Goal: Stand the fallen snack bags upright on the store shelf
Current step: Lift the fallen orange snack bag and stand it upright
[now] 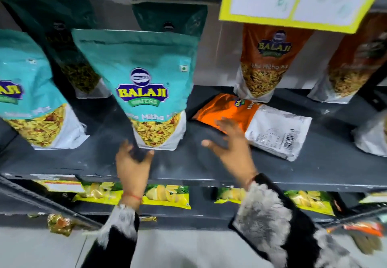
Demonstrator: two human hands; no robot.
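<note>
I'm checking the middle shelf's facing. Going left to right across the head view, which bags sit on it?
Partly cut-off teal bag → dark green bag behind → front teal Balaji bag → fallen orange bag lying flat → upright orange bag → brown-orange bag.

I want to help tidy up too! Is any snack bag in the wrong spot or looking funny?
Yes. One orange bag lies flat on the dark shelf, barcode side up, while the teal bag and others stand upright. The right hand reaches open toward it; the left hand is at the teal bag's base.
</note>
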